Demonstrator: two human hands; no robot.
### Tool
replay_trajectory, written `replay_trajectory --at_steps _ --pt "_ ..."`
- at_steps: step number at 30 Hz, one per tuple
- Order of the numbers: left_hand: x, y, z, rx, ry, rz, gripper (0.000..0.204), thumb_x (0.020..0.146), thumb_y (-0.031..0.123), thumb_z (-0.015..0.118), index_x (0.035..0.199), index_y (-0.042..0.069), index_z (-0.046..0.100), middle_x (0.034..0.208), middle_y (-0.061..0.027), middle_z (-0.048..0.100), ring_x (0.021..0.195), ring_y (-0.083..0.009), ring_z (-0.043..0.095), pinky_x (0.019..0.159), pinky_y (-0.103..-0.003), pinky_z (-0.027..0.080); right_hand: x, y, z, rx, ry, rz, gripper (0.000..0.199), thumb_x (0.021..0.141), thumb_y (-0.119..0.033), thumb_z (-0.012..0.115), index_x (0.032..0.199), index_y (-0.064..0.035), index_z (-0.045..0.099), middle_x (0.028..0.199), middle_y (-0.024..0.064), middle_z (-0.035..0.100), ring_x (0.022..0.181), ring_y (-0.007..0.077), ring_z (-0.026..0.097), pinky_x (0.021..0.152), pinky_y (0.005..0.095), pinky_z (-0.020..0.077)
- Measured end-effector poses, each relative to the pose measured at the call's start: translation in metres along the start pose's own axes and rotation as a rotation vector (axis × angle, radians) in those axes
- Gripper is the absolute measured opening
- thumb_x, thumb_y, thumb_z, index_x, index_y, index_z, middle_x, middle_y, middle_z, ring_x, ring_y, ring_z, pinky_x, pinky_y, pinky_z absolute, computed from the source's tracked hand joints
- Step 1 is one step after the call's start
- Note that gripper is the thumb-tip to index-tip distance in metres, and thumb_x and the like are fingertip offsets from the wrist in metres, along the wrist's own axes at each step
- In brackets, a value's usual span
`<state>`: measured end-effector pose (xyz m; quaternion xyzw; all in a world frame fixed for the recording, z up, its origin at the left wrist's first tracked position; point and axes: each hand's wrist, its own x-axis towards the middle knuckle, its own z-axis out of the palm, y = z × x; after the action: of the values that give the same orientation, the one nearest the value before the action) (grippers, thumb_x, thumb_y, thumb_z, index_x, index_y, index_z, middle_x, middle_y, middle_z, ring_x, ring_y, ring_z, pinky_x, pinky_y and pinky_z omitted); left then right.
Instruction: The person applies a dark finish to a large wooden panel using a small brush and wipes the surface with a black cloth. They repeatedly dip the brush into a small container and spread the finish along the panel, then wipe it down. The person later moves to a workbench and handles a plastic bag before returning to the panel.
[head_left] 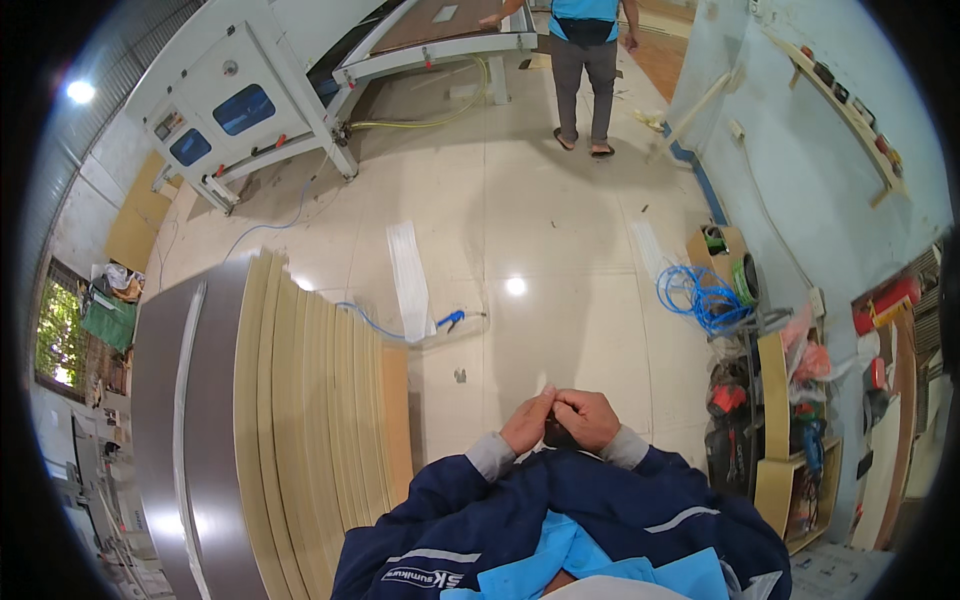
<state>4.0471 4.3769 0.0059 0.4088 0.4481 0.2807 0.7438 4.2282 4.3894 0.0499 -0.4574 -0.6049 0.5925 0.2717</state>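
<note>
My left hand (527, 424) and my right hand (588, 420) are close together in front of my dark blue jacket (590, 500). The left fingers point upward and are pressed together, with the thumb side toward the right hand. My right hand is curled, its fingertips meeting the left. A small dark patch shows between them; whether they hold anything cannot be made out. To the left of my hands stands a tall stack of boards (300, 400) with a dark grey top face.
A blue air blow gun (452, 319) lies on the tiled floor (570, 250) beside a white strip (407, 270). Coiled blue hose (700, 300) sits by the right wall, near shelves (790, 480) of tools. Ahead stand a white machine (235, 105) and a co-worker (588, 70).
</note>
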Motion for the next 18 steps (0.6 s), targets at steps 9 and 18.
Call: replay_trajectory --at_steps 9,18 --pt "0.180 0.156 -0.143 -0.353 0.250 0.102 0.067 0.113 0.053 0.029 0.128 -0.003 0.062 0.117 -0.0122 0.069 0.111 -0.0211 0.066 0.101 -0.034 0.052 0.309 -0.066 -0.077 -0.081 -0.154 -0.033 0.023 0.095 -0.020 0.061 0.096 0.0000 0.072 0.082 0.0164 0.071 0.071 0.0217 0.068 0.070 0.0339 0.0551" --pt "0.393 0.303 -0.312 -0.315 0.133 -0.027 0.069 0.111 0.059 0.030 0.126 0.000 0.063 0.114 -0.0121 0.069 0.106 -0.0220 0.069 0.095 -0.037 0.056 0.581 -0.115 -0.169 -0.054 -0.159 -0.082 0.026 0.102 -0.017 0.057 0.110 0.0033 0.070 0.089 0.0086 0.074 0.081 0.0131 0.066 0.075 0.0304 0.0553"
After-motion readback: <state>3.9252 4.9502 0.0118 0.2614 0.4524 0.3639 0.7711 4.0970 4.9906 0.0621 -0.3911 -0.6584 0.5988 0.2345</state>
